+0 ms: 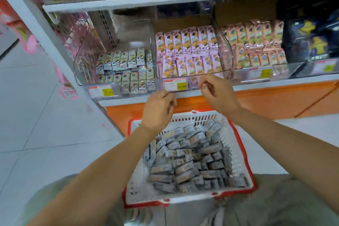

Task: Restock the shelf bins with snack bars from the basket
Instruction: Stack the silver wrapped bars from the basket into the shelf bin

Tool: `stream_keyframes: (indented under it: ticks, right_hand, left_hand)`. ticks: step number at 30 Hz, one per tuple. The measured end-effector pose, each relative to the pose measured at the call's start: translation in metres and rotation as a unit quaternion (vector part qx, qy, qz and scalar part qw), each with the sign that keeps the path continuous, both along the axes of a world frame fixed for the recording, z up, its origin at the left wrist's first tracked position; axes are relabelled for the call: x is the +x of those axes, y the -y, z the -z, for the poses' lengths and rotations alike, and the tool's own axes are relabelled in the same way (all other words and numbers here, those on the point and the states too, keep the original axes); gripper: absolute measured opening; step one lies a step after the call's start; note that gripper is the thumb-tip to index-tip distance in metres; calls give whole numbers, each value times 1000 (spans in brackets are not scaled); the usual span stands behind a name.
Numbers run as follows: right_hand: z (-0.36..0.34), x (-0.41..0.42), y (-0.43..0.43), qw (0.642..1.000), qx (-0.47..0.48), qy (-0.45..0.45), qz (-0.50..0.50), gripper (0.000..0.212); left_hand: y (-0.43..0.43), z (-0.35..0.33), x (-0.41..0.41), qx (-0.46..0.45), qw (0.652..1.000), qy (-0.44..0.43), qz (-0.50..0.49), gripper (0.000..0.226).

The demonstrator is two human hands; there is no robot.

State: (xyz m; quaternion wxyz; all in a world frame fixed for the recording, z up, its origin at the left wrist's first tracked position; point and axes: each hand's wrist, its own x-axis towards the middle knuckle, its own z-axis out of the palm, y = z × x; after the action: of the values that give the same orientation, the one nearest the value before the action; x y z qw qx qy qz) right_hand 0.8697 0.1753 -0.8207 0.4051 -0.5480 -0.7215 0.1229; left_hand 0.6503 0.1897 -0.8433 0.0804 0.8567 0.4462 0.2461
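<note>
L hand (157, 110) & R hand (214, 93) curled at middle bin (194, 76) front edge, can't tell if holding anything, basket (141, 194) of grey snack bars (190, 163) below

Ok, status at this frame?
Left hand, right hand raised at pink-bar bin, grips unclear. Basket holds grey snack bars. Nothing in the way.

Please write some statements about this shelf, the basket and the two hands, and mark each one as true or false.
1. The basket holds grey-wrapped snack bars. True.
2. The rim of the basket is blue. False: it is red.
3. The middle bin holds pink packs. True.
4. Both hands are down inside the basket. False: the left hand and the right hand are raised above it, in front of the lower front edge of the middle bin.
</note>
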Motion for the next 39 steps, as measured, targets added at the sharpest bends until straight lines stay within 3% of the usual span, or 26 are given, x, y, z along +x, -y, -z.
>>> stream_keyframes:
  ticks: [4, 8, 11, 15, 18, 22, 28, 33, 37, 39]
  right_hand:
    - [67, 45, 35, 986, -122, 88, 78, 20]
    - [131, 78, 55, 916, -314, 192, 159, 55]
    - [167, 89, 67, 897, -364, 179, 174, 64]
    - [191, 90, 74, 889, -418, 94, 165, 72]
    - [202, 87, 78, 908, -360, 77, 199, 66]
    - [211, 85, 78, 910, -330, 102, 229, 60]
    - [214, 86, 77, 915, -317, 104, 225, 60]
    - [216, 86, 75, 912, -325, 104, 228, 59]
    - [214, 86, 76, 912, -325, 112, 225, 59]
    - [213, 86, 77, 914, -323, 113, 220, 59]
  left_hand:
    - [32, 51, 31, -126, 988, -84, 41, 20]
    - [49, 101, 67, -247, 949, -192, 40, 32]
    - [51, 136, 93, -303, 917, -255, 51, 50]
    - [41, 168, 122, -344, 908, -231, 64, 57]
    - [31, 184, 143, -379, 910, -160, 44, 61]
    - [16, 200, 165, -313, 941, -112, 66, 70]
    - [6, 218, 194, -218, 959, -167, 64, 78]
    - [11, 213, 202, -150, 970, -183, 44, 69]
    - [18, 205, 202, -143, 966, -210, 43, 54]
    - [21, 206, 198, -155, 971, -179, 31, 51]
